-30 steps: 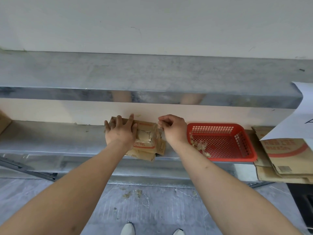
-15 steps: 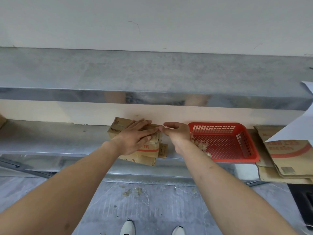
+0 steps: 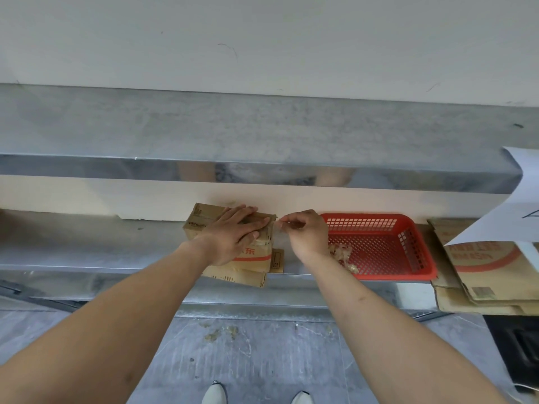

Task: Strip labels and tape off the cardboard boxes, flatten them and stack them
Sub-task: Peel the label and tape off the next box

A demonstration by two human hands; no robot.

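Note:
A small brown cardboard box [image 3: 201, 221] with red print lies on the metal shelf [image 3: 87, 243], on top of other flattened cardboard pieces [image 3: 236, 277]. My left hand [image 3: 233, 234] presses flat on the box with fingers stretched out. My right hand [image 3: 306, 231] is just right of the box, its thumb and forefinger pinched on a thin strip of clear tape [image 3: 278, 223] that runs from the box's right edge.
A red plastic basket [image 3: 408, 243] with crumpled tape scraps [image 3: 341, 255] stands right of my hands. Flattened boxes [image 3: 484, 269] are stacked at the far right under a white paper sheet [image 3: 525, 199]. A metal upper shelf [image 3: 262, 170] overhangs. Scraps lie on the floor [image 3: 218, 333].
My left hand flattened out over the box top. My right hand moved slightly right, away from the box, drawing the tape strip off its edge.

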